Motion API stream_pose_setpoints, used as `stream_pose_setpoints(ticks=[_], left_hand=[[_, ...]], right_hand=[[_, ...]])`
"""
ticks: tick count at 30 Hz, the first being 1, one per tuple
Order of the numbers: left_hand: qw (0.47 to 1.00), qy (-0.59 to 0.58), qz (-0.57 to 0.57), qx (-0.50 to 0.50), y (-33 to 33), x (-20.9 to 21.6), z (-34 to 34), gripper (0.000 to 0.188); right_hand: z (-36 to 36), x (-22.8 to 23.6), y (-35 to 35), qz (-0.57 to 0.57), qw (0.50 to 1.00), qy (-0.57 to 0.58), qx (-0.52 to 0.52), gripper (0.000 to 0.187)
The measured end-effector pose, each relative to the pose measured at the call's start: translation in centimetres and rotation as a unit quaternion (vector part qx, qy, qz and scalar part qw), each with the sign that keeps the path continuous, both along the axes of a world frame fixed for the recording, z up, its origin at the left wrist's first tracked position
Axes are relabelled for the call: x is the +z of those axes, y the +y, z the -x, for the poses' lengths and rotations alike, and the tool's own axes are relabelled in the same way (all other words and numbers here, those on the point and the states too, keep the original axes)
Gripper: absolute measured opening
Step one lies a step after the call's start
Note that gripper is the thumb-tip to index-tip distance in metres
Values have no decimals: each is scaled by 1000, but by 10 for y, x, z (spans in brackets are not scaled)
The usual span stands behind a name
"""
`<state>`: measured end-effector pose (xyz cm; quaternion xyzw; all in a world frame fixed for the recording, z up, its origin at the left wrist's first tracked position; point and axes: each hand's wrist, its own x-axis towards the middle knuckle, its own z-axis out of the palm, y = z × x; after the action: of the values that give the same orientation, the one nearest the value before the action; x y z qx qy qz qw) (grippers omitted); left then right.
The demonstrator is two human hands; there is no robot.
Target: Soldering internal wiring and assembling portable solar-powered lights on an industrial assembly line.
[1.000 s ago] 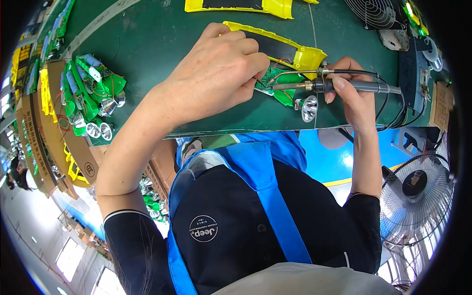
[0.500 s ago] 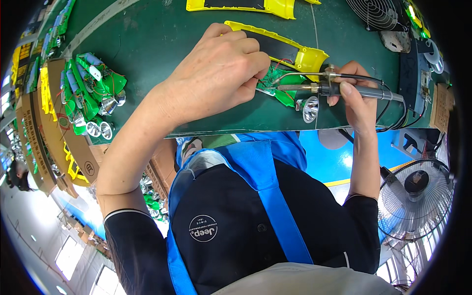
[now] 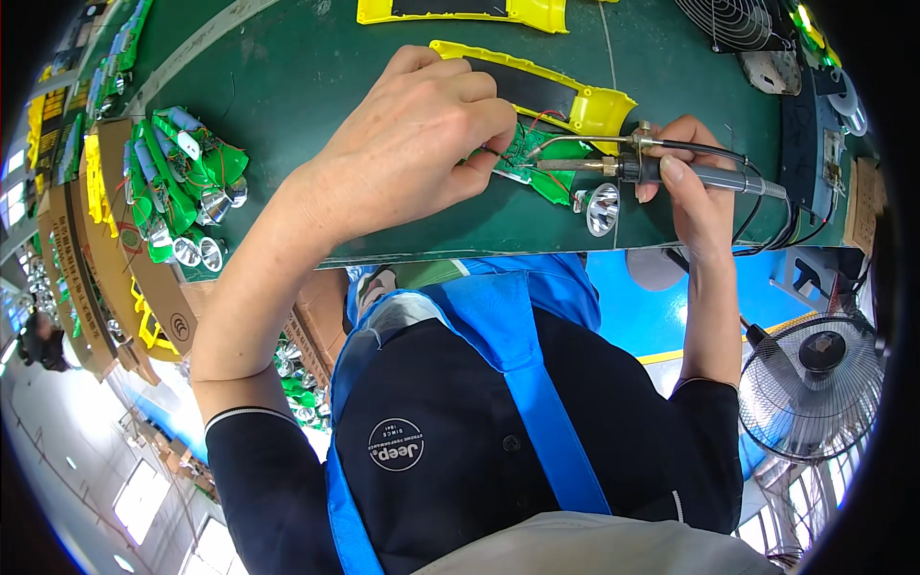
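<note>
My right hand [image 3: 692, 182] grips a soldering iron [image 3: 714, 178] with a thin metal feed tube alongside its tip. The iron's tip reaches over a green circuit board [image 3: 561, 178] lying on the bench. Thumb and fingers of my left hand [image 3: 422, 134] are pinched at the board's left end, on a thin wire [image 3: 491, 151]; the hand covers part of the board. At the board's right end sits a round silver reflector [image 3: 602, 210]. Just beyond the board lies a yellow plastic housing half [image 3: 602, 113] with a dark inner panel.
Another yellow housing [image 3: 537, 13] lies farther back on the green bench [image 3: 287, 67]. Several green board assemblies with reflectors [image 3: 187, 182] are heaped at left, beside cardboard boxes [image 3: 144, 259]. At right stand a grilled fan [image 3: 733, 24], a dark box [image 3: 810, 144] and black cables [image 3: 781, 230].
My left hand has shifted slightly left, and more of the board and the wire at its fingertips now shows. The iron stays over the board, almost unmoved.
</note>
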<state>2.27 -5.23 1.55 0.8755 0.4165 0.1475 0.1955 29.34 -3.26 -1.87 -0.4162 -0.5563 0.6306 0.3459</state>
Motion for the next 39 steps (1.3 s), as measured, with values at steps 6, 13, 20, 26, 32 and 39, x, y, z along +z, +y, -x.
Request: stream_pose_setpoints(ticks=[6, 13, 20, 26, 32, 39], left_hand=[[1000, 6, 2, 2, -1, 0, 0, 11], [1000, 9, -5, 5, -1, 0, 1, 10], [1000, 10, 3, 4, -2, 1, 0, 10], [989, -122, 57, 59, 21, 3, 7, 6], [993, 106, 40, -17, 64, 8, -1, 23], [980, 30, -195, 24, 13, 15, 21, 36]], right_hand=[[5, 2, -2, -9, 999, -34, 2, 28], [1, 0, -2, -16, 999, -34, -7, 29], [-4, -2, 4, -19, 996, 77, -40, 28], [-1, -5, 13, -153, 981, 88, -83, 31], [25, -1, 36, -296, 951, 49, -73, 33], [40, -6, 46, -361, 931, 12, -60, 31]])
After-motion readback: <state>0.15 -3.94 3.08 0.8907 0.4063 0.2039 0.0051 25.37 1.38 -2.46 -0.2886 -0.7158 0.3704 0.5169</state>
